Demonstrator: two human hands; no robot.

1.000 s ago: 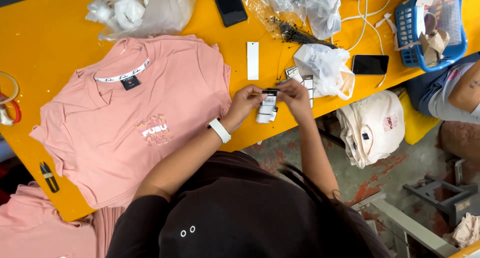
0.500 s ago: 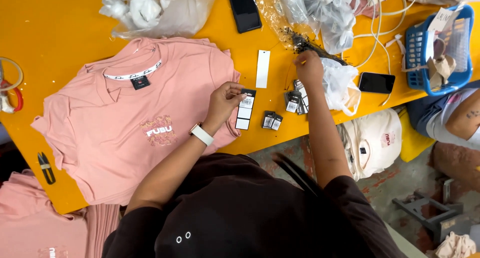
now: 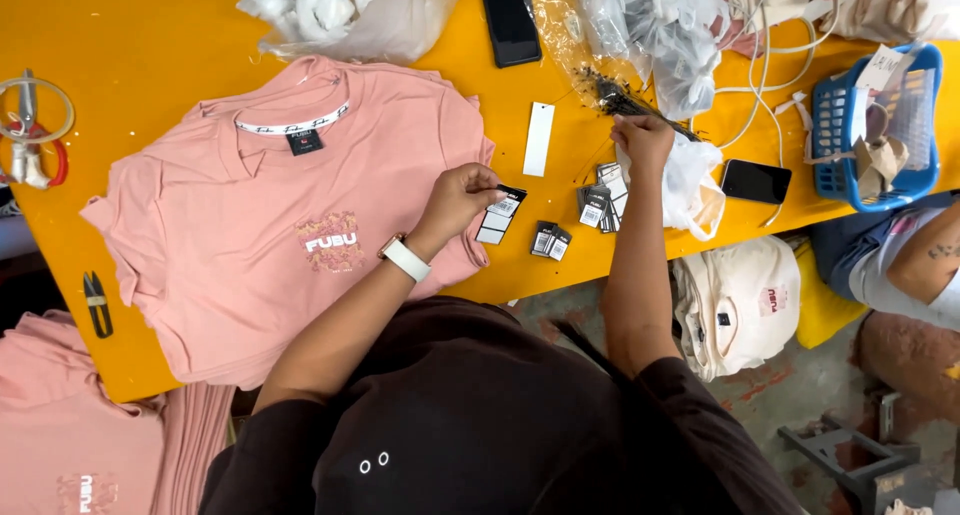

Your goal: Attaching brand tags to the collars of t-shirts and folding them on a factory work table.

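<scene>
My left hand [image 3: 462, 193] pinches a small stack of black-and-white hang tags [image 3: 499, 215] between thumb and fingers, right at the near right edge of the pink t-shirt [image 3: 270, 225], which lies flat, front up, on the yellow table [image 3: 130, 35]. A white watch [image 3: 404, 258] sits on that wrist. My right hand [image 3: 642, 140] is well right of the shirt, fingers curled down on a bundle of dark plastic tag fasteners [image 3: 625, 103]; it looks to be gripping them, though the fingertips are hidden. Between the two hands, right of the shirt, lie loose tags [image 3: 551, 240] and a bigger pile of tags [image 3: 600, 200]. A long white tag [image 3: 538, 139] lies just right of the shirt's sleeve. A dark phone [image 3: 508, 17] is beyond the shirt, next to a clear bag of white stuff [image 3: 345, 15]. Far right of the shirt there is another phone [image 3: 755, 181] and a blue basket [image 3: 865, 125]. Left of the shirt lie black snips [image 3: 96, 302].
</scene>
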